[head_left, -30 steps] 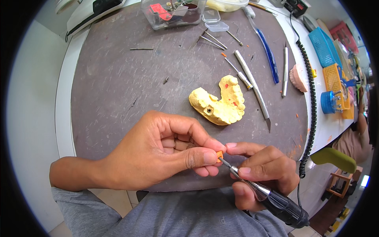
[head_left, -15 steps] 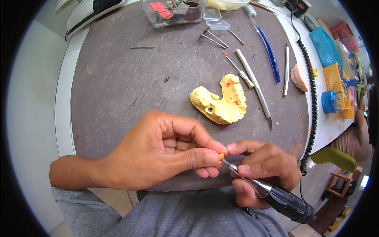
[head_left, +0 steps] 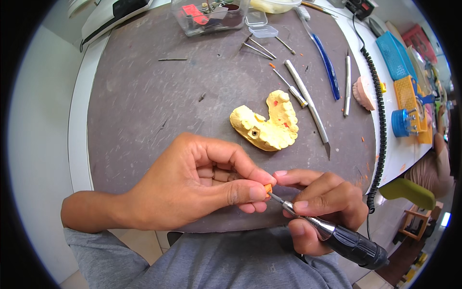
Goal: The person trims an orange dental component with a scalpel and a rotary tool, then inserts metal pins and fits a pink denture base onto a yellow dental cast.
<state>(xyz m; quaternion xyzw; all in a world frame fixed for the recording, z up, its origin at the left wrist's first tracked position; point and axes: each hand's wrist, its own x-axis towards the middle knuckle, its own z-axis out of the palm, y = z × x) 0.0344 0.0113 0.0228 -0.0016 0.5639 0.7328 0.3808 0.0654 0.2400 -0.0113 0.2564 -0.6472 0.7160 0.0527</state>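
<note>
My left hand [head_left: 197, 185] pinches a small orange piece [head_left: 268, 189], perhaps wax or resin, between thumb and forefinger. Most of that piece hides behind the fingertips. A rotary handpiece [head_left: 356, 244] with a black body and silver nose lies in my right hand [head_left: 332, 197], gripped like a pen. Its thin bur [head_left: 275, 197] meets the orange piece, or comes very near it. Just beyond the hands, a yellow dental cast [head_left: 264, 130] rests on the brown mat [head_left: 139, 106]; it has red marks and a round dark-centred hole.
A knife [head_left: 308, 98], a small orange-tipped tool [head_left: 289, 87], a blue toothbrush [head_left: 327, 67] and loose burs lie beyond the cast. Coiled cord [head_left: 382, 120] runs down the right edge, past a pink cast [head_left: 364, 94] and baskets [head_left: 394, 55]. A clear box [head_left: 211, 26] stands at the back.
The handpiece has drawn back slightly from the orange piece, down and right, showing more of the bur. My right forefinger has shifted a little left; the left hand keeps its pinch.
</note>
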